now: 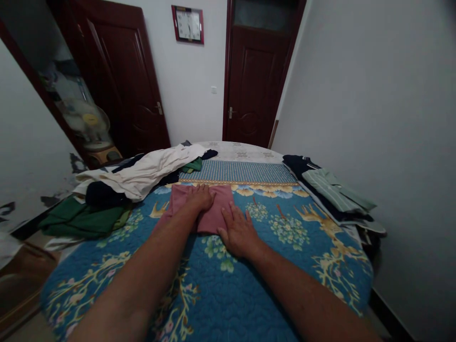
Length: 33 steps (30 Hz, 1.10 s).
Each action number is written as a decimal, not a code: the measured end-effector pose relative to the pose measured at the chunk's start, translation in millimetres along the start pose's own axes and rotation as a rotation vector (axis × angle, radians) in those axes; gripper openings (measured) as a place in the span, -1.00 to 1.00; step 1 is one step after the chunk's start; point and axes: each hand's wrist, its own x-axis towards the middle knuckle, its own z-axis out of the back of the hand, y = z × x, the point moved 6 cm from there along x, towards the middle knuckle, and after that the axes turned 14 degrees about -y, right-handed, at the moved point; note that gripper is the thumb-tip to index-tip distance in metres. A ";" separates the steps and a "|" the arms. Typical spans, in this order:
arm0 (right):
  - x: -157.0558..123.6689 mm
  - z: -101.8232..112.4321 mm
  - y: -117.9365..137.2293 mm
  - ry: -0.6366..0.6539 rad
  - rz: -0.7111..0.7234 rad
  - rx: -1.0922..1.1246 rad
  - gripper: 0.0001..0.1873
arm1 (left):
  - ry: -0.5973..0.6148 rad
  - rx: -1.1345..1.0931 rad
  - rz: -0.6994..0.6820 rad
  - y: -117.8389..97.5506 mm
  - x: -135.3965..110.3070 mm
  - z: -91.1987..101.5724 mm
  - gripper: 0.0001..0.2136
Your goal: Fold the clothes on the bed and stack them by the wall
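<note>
A folded pink cloth [220,197] lies on the blue flowered quilt [285,237] in the middle of the bed. My left hand [200,198] rests flat on top of the cloth, fingers stretched forward. My right hand [238,232] lies flat with spread fingers on the cloth's near right edge and the quilt beside it. Neither hand grips anything.
A heap of unfolded clothes [142,175], cream, dark and green, covers the bed's left side. Folded clothes [331,192] are stacked along the right edge by the wall. Two dark doors [254,80], a wall clock [188,24] and a fan [89,123] stand beyond.
</note>
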 end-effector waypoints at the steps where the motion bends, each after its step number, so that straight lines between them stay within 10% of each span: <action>1: -0.3 2.0 -1.8 -0.007 0.009 0.011 -0.24 | -0.012 0.009 0.004 0.7 0.4 3.0 -0.41; 8: 18.9 20.2 -27.3 -0.164 -0.079 0.160 -0.65 | -0.235 -0.080 -0.260 -25.5 2.8 29.4 -0.49; 15: 25.9 20.7 -41.8 -0.207 -0.154 0.151 -0.81 | -0.119 -0.176 -0.470 -57.1 -27.1 9.0 -0.44; 29: 25.9 11.0 -46.0 -0.205 -0.124 0.155 -0.65 | -0.216 0.021 -0.257 38.0 -91.9 51.6 -0.58; 33: 25.9 8.8 -51.0 -0.215 -0.170 0.230 -0.47 | -0.349 -0.046 0.081 89.8 -95.5 76.6 -0.62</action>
